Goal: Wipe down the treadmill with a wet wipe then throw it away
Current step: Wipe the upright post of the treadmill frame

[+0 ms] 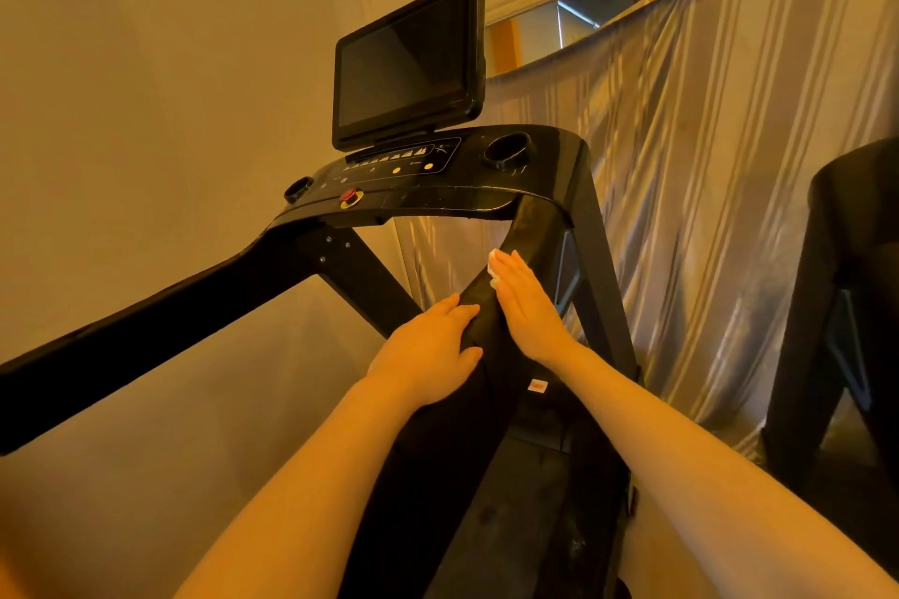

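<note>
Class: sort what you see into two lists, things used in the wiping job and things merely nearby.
In the job: wet wipe, right hand pressing it, right handrail, left hand resting on that rail.

Merely nearby: curtain, screen, red stop button, second machine.

head view | from above, facing forward-down | close over treadmill (438, 190) handrail (wide-angle)

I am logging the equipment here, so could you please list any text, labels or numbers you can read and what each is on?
Nothing can be read.
Red-and-white sticker on the right handrail: print too blurred.
Console panel: white icons and small markings, too small to read; two yellow buttons, unlabelled as far as can be seen.
Red stop button: no legible text.
Screen: dark, blank.
</note>
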A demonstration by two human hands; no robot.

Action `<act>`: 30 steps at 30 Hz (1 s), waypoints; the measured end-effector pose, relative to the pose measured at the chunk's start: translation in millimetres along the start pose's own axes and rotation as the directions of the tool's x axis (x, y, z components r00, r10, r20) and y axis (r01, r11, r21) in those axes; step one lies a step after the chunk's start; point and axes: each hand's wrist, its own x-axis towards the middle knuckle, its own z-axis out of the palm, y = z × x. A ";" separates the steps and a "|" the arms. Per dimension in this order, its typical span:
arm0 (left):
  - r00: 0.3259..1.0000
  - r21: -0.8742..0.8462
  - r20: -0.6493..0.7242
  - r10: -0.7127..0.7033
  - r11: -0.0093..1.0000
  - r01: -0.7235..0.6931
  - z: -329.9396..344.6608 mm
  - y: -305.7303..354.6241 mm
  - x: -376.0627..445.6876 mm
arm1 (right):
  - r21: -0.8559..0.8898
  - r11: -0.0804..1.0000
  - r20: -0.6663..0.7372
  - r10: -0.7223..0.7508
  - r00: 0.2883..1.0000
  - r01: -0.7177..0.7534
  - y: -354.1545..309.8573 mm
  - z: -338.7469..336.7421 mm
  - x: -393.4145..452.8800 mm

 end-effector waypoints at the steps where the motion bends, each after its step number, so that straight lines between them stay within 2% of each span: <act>1: 1.000 0.001 -0.001 -0.001 1.000 0.001 0.4 -0.4 0.5 | 0.008 1.000 -0.019 0.028 0.999 -0.028 -1.1 1.3 3.0; 5: 1.000 -0.014 -0.004 -0.014 1.000 0.014 2.1 -2.0 1.5 | 0.134 0.986 -0.126 0.119 0.985 -0.101 -9.5 13.7 -0.7; 10: 1.000 -0.011 -0.017 -0.024 1.000 0.024 4.2 -4.3 5.0 | 0.365 0.931 -0.200 0.095 0.975 -0.016 -16.8 30.5 -34.7; 15: 0.999 0.001 -0.021 -0.024 1.000 0.024 4.7 -4.2 5.0 | 0.302 0.953 -0.265 0.072 0.962 0.012 -14.1 42.3 -36.4; 19: 0.999 0.007 -0.023 -0.026 1.000 0.026 3.8 -2.0 4.8 | 0.358 0.922 -0.276 0.258 0.926 -0.150 9.7 37.3 -23.7; 21: 0.999 0.006 -0.020 -0.025 1.000 0.025 3.5 -1.9 4.3 | 0.415 0.895 -0.272 0.296 0.916 -0.165 14.6 35.8 -21.2; 25: 0.999 0.005 -0.020 -0.036 0.999 0.036 3.4 -1.7 4.4 | 0.406 0.902 -0.274 0.276 0.921 -0.149 7.4 40.8 -26.5; 30: 0.999 0.023 -0.016 -0.034 0.999 0.035 3.9 -0.8 5.5 | 0.356 0.934 -0.332 0.165 0.929 -0.039 -10.6 50.5 -35.4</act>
